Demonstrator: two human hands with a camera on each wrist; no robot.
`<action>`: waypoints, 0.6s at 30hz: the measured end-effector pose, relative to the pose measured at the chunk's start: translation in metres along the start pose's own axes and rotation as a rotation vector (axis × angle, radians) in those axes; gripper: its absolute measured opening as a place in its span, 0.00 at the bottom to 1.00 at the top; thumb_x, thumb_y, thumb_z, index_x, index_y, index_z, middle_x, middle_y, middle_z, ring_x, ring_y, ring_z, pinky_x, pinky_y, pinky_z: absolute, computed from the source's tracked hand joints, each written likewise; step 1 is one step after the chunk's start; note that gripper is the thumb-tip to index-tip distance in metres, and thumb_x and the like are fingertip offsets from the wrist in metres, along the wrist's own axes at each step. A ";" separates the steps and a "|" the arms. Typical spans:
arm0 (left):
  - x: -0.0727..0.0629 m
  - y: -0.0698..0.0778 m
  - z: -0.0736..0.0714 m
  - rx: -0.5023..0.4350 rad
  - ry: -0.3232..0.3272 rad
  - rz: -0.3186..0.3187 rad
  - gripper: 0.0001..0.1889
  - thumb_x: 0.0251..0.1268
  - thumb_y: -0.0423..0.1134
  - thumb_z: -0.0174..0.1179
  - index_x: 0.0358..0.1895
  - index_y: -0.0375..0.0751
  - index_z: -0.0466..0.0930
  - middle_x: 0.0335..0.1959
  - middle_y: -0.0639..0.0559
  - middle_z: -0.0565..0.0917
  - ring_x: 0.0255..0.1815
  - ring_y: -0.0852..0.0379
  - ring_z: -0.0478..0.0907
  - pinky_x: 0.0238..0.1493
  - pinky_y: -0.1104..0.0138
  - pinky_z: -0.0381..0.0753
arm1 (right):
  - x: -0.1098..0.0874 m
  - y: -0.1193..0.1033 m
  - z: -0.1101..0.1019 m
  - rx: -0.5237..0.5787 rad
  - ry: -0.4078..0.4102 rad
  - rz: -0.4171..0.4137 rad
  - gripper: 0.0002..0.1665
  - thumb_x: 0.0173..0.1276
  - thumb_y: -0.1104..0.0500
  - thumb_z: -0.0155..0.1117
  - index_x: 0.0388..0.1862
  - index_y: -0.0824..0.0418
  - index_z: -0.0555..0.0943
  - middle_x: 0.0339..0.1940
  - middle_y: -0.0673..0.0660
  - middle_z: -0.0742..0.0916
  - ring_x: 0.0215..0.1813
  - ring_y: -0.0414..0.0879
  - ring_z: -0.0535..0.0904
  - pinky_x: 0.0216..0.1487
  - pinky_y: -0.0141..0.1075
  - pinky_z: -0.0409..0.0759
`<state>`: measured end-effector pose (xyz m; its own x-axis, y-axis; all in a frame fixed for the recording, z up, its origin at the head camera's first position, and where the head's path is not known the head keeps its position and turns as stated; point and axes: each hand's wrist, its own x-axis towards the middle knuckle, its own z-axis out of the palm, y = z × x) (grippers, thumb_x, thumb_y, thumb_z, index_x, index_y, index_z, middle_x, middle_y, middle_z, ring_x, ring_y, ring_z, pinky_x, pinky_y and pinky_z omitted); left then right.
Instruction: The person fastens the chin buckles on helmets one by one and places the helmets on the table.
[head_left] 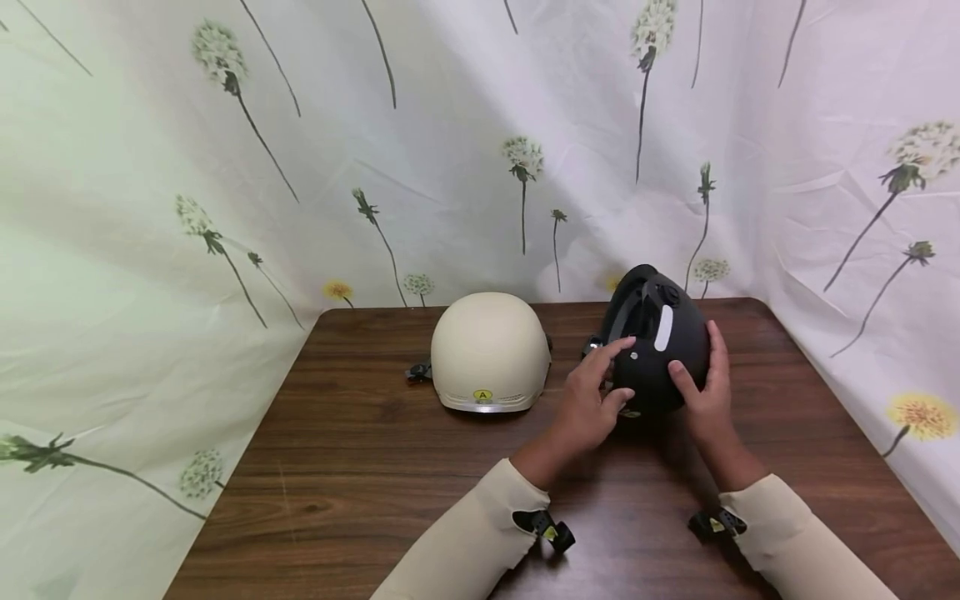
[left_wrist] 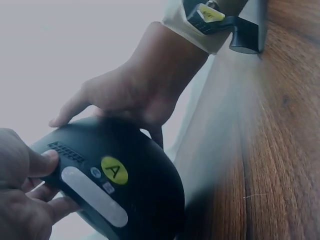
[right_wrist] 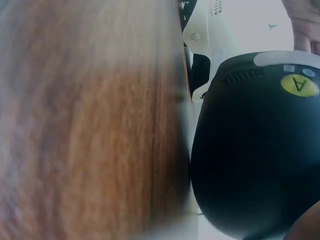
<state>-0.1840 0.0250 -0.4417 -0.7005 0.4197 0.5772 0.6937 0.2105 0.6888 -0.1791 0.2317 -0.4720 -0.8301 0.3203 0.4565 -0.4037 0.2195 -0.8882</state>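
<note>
A black helmet (head_left: 660, 379) is tipped over at the right of the table, its padded opening turned up and to the left. My left hand (head_left: 591, 402) pinches its rim, thumb on the outer shell. Around the rounded right side of the shell, my right hand (head_left: 708, 404) grips with thumb on the near face. The left wrist view shows a yellow sticker marked A (left_wrist: 114, 170) and a pale strip (left_wrist: 94, 196) near the rim. A cream helmet (head_left: 489, 350) sits upright to the left of the black one, apart from both hands.
The brown wooden table (head_left: 360, 492) bears both helmets. Behind it hangs a white cloth (head_left: 450, 192) printed with dandelions, close to the table's back edge. A black strap buckle (head_left: 418, 372) sticks out at the cream helmet's left.
</note>
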 end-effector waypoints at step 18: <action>-0.002 -0.021 0.008 -0.560 0.184 -0.198 0.42 0.62 0.13 0.64 0.76 0.48 0.65 0.62 0.40 0.74 0.58 0.49 0.82 0.53 0.64 0.85 | 0.009 -0.007 0.007 -0.287 0.000 -0.223 0.56 0.65 0.55 0.76 0.87 0.51 0.58 0.86 0.59 0.58 0.84 0.56 0.52 0.79 0.64 0.51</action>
<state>-0.1959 0.0264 -0.4608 -0.8588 0.2509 0.4467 0.3893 -0.2473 0.8873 -0.1863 0.2264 -0.4620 -0.7341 0.2351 0.6370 -0.4502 0.5338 -0.7158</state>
